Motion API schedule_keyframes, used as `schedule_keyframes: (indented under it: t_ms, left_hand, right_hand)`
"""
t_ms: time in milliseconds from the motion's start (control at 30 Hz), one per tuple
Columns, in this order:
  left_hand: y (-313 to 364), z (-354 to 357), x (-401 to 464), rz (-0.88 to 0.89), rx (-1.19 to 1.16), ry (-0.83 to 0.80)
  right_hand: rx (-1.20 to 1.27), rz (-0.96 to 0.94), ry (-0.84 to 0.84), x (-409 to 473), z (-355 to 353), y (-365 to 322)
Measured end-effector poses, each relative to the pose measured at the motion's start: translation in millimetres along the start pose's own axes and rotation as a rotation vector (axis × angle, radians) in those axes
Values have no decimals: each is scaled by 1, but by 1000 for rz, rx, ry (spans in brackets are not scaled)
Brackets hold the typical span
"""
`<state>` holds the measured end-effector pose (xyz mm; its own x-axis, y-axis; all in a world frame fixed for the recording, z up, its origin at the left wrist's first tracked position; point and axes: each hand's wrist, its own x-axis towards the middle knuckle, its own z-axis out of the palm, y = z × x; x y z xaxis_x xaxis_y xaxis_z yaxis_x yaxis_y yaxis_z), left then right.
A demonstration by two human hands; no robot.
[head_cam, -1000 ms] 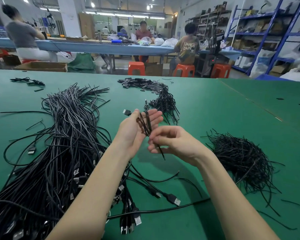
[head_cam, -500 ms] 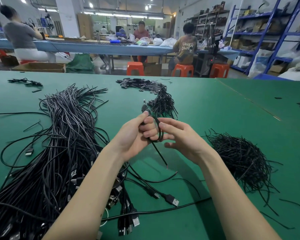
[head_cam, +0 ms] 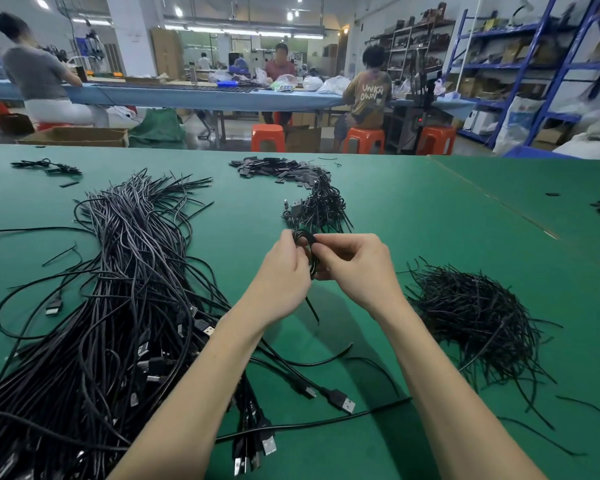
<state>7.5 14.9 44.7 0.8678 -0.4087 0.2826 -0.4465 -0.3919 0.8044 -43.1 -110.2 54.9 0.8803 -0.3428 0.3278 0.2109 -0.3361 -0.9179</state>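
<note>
Cable (head_cam: 313,260), thin, black, wound into a small coil, pinched by left hand (head_cam: 284,271) and right hand (head_cam: 357,268) alike

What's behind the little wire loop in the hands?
Just behind the wire loop lies a heap of bundled cables on the green table. The left hand and right hand pinch the loop and cover most of it.

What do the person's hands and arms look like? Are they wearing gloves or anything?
No gloves. The left hand and the right hand are both bare, and no ring, watch or bracelet shows on them. The left forearm and the right forearm are bare too, with no sleeve in view.
</note>
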Motion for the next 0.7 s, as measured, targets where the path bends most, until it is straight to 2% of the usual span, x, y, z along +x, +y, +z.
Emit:
schedule_keyframes:
  t_ms: [167, 267, 367, 500, 600, 700]
  left_hand:
    - [5, -6, -5, -24, -206, -134]
    - [6, -6, -4, -4, -57, -108]
    - [6, -5, -1, 25, 44, -82]
    - [12, 3, -7, 94, 69, -102]
    - [12, 6, -6, 50, 80, -145]
    - [13, 9, -6, 27, -31, -154]
  right_hand:
    - [-7, 0, -9, -2, 2, -2]
    - [-9, 39, -26, 0, 0, -4]
    - [123, 94, -92, 1, 0, -9]
    - [6, 52, 30, 4, 0, -7]
    - [14, 81, 62, 5, -2, -2]
    - [23, 96, 97, 8, -4, -3]
